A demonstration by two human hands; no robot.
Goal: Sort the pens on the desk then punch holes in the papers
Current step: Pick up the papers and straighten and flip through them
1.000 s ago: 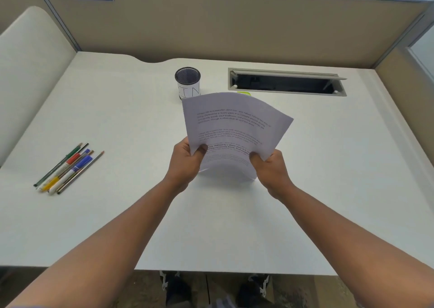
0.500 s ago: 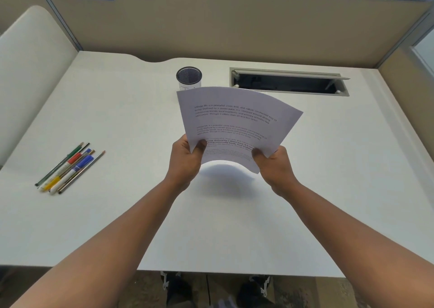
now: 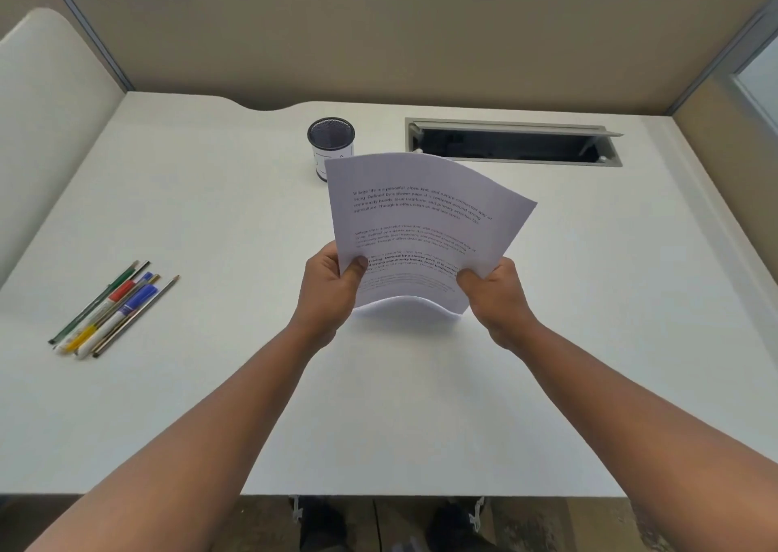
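Note:
A thin stack of printed white papers (image 3: 421, 223) is held upright above the middle of the white desk (image 3: 210, 214), its lower edge bowed and close to the desk top. My left hand (image 3: 330, 290) grips the stack's lower left corner, thumb on the front. My right hand (image 3: 494, 299) grips the lower right corner. Several pens and markers (image 3: 111, 311) lie side by side in a neat row near the desk's left edge. No hole punch is visible.
A black mesh pen cup (image 3: 331, 143) stands behind the papers, partly hidden by them. An open cable tray slot (image 3: 511, 143) is set into the desk at the back right. Beige partition walls (image 3: 379, 46) enclose the desk on three sides.
The papers have been lifted off the desk and then lowered again, staying upright in both hands.

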